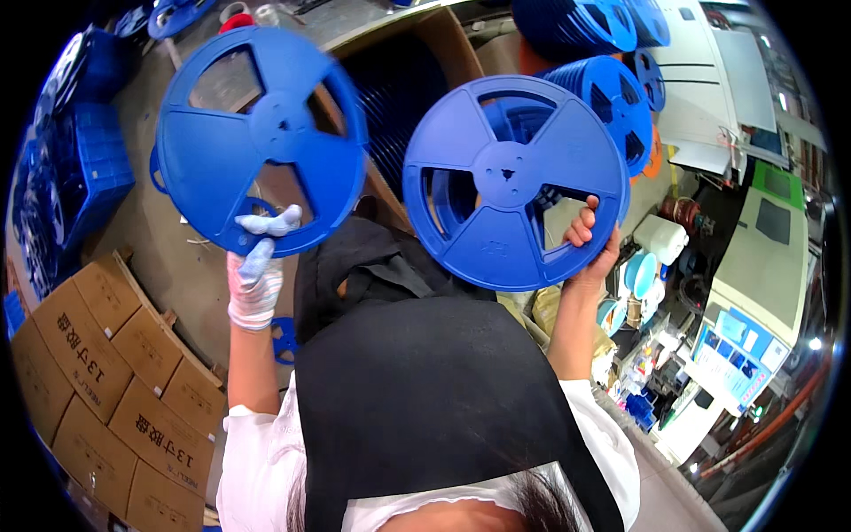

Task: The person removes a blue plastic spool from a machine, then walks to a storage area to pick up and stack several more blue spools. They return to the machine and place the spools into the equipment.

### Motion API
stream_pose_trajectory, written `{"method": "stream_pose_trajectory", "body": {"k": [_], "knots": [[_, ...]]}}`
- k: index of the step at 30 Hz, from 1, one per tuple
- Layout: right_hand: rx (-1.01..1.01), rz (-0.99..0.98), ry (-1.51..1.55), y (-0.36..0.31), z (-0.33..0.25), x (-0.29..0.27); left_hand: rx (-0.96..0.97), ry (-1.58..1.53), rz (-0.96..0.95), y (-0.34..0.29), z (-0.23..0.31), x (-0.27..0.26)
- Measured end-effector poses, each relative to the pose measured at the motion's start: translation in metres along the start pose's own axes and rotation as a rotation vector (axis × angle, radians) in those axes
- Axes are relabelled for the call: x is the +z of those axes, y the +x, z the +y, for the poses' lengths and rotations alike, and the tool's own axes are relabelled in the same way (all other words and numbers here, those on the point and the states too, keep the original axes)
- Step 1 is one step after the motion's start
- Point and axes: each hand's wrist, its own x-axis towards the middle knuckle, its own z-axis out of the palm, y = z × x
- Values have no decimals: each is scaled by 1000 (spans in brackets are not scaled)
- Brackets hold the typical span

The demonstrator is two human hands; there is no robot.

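Two large blue plastic reels are held up side by side, their spoked faces toward me. My left hand (pixel 255 279), in a pale knit glove, is closed on the lower rim of the left reel (pixel 208 146), with fingers through a cutout. My right hand (pixel 596 244), bare, grips the right reel (pixel 496 235) at its lower right rim, fingers curled through the opening there. More blue shows through the right reel's cutouts; I cannot tell whether it belongs to a separate reel. Between and behind both reels stands an open cardboard box (pixel 459 44) with a dark row of reels in it.
Stacked blue reels (pixel 612 102) stand at the far right of the box. Blue crates (pixel 102 160) are on the left, above a pile of closed brown cartons (pixel 97 355). Along the right are a pale machine with a green panel (pixel 762 239) and a cluttered shelf area (pixel 638 355).
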Motion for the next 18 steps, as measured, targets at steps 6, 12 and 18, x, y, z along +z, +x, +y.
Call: {"method": "stream_pose_trajectory", "body": {"k": [6,12,18], "knots": [[59,-163,315,1,11,-6,23,411,140,9,9,6],[148,-160,458,11,23,4,249,787,33,0,-24,-9],[256,6,409,33,32,26,424,1193,-190,8,-43,20]]}}
